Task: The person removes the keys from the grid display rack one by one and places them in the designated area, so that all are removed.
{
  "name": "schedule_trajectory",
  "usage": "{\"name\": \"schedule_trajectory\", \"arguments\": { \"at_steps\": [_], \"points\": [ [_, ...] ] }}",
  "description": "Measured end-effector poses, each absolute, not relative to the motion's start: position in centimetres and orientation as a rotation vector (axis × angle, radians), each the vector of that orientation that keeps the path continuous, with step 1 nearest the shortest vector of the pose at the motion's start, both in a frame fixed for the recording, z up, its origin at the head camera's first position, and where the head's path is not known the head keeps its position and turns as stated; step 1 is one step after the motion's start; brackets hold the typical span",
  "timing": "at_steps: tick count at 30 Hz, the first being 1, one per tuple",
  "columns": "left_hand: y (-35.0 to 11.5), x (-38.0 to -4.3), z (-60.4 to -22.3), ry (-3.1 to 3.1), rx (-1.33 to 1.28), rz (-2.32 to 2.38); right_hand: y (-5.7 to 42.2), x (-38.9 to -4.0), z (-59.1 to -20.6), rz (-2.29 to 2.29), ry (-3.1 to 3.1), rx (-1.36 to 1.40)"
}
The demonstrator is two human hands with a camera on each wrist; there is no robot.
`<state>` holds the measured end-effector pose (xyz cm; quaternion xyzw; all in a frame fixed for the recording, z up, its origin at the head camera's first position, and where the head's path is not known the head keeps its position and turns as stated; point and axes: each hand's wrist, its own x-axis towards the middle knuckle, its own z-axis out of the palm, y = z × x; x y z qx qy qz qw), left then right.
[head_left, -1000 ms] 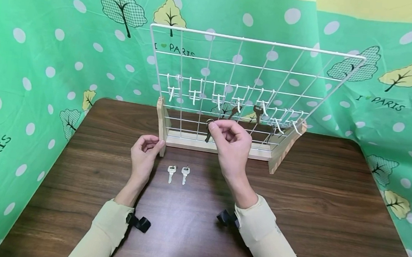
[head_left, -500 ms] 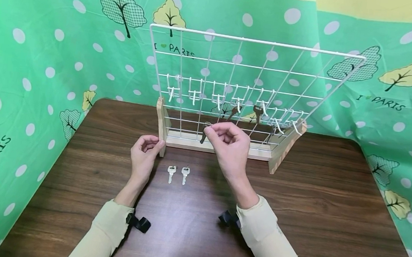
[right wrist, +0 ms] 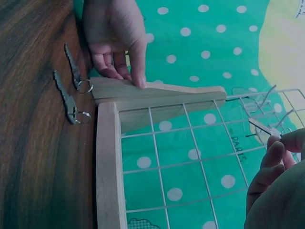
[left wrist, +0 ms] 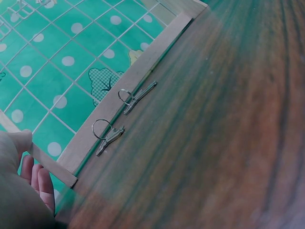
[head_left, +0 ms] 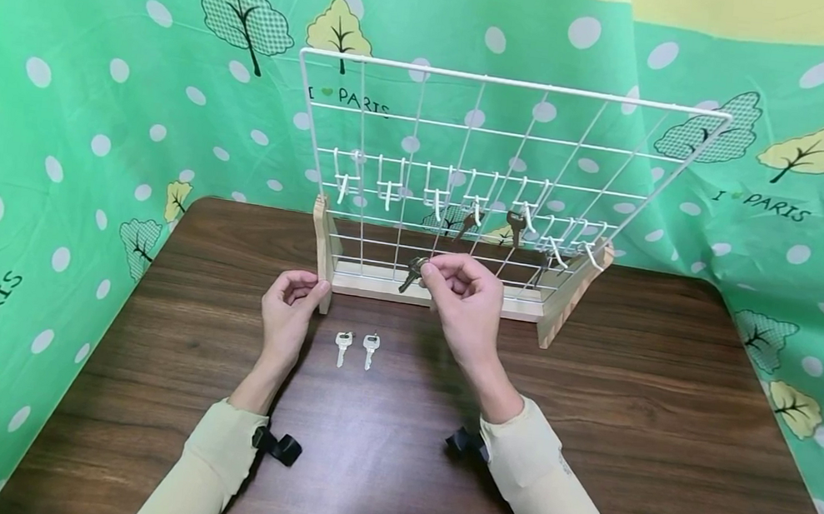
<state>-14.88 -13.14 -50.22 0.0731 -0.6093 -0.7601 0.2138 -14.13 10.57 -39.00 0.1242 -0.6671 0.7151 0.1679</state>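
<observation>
Key (head_left: 411, 275) by the wire rack (head_left: 371, 287)
Right hand (head_left: 469, 301) pinches it; left hand (head_left: 287, 311) grips the rack's wooden side (head_left: 324, 239); two others (head_left: 342, 349) lie on the counter (head_left: 668, 401).

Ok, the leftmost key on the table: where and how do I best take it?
Likely best by its ring, pinched from above on the near side. In the left wrist view the ring appears to stand up as a loop, while the key lies flat, offering little edge to pinch; the wooden rack base is beyond.
</observation>
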Motion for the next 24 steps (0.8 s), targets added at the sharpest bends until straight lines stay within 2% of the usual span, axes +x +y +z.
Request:
{"name": "schedule_trajectory", "arguments": {
  "at_steps": [24],
  "points": [
    [-13.1, -14.9, -50.3, -1.703, 0.199, -2.111, 11.2, -13.3, -43.1, 1.972, -2.158, 0.365]
  ]
}}
